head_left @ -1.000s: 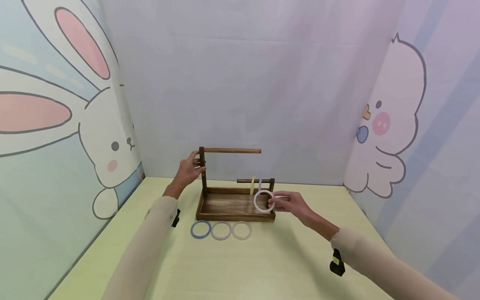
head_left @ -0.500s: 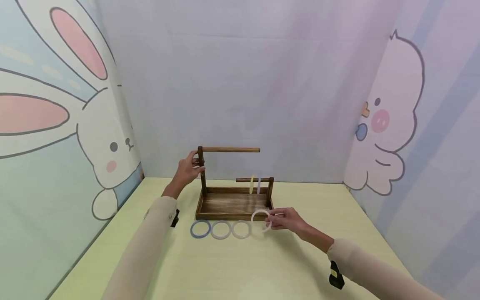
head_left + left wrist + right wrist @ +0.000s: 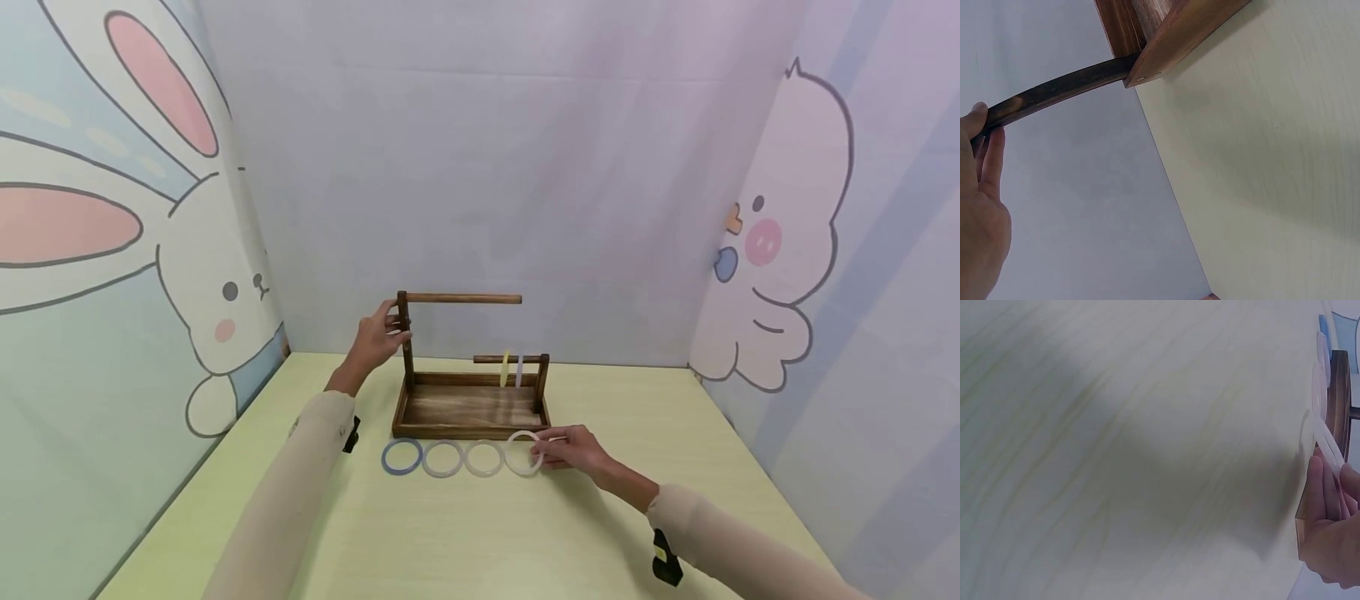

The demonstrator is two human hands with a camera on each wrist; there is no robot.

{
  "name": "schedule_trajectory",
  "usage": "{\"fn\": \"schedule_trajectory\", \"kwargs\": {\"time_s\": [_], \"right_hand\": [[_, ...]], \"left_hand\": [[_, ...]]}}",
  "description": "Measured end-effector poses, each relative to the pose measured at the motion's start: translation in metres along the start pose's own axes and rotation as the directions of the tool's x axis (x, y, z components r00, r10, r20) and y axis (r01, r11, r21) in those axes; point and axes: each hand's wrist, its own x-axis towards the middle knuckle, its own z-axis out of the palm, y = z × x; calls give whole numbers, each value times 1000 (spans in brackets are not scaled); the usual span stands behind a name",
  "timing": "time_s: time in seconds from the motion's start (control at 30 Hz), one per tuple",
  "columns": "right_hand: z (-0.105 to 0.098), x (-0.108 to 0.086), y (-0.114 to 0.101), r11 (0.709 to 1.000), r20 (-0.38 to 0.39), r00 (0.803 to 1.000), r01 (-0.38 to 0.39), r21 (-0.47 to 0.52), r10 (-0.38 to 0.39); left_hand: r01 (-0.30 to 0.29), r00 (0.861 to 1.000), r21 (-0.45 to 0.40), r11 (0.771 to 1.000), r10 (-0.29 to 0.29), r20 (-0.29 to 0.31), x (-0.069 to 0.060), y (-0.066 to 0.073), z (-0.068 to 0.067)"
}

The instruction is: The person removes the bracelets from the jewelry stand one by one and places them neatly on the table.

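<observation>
My left hand (image 3: pixel 371 340) grips the tall left post (image 3: pixel 407 360) of a dark wooden stand, thumb on one side and fingers on the other. In the left wrist view the post (image 3: pixel 1063 84) runs from those fingers to the tray base. With thumb and fingertips, my right hand (image 3: pixel 576 452) pinches the right edge of a whitish ring (image 3: pixel 507 454). It is tilted just above the table, as the right wrist view shows the ring (image 3: pixel 1329 442). Left of it lie a clear ring (image 3: pixel 483 475), a pale lavender ring (image 3: pixel 443 476) and a blue ring (image 3: pixel 384 458).
A yellow ring (image 3: pixel 505 369) and a lavender ring (image 3: pixel 519 372) hang on the stand's short lower bar (image 3: pixel 487 359). The long upper bar (image 3: pixel 465 298) is bare. The stand's tray (image 3: pixel 465 433) sits right behind the row of rings on the pale table (image 3: pixel 450 533).
My right hand has brought the whitish ring down from in front of the short post to the right end of the row. The left hand stays on the post.
</observation>
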Motion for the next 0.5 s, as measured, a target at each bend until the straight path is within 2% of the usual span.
{"fn": "schedule_trajectory", "kwargs": {"time_s": [0.1,0.2,0.37,0.5], "right_hand": [[1,1,4,1000,-34,999,22,-12,-22],[4,3,10,997,-100,993,57,-50,-61],[11,6,20,980,-247,962,74,-187,-120],[16,6,21,952,-302,936,90,-292,-181]], "left_hand": [[-6,1000,-3,1000,6,-4,0,-1,0],[-5,1000,-12,1000,5,-5,-1,-2,1],[12,1000,-30,999,-12,5,-1,-3,2],[10,1000,-26,1000,-10,3,-1,-2,1]]}}
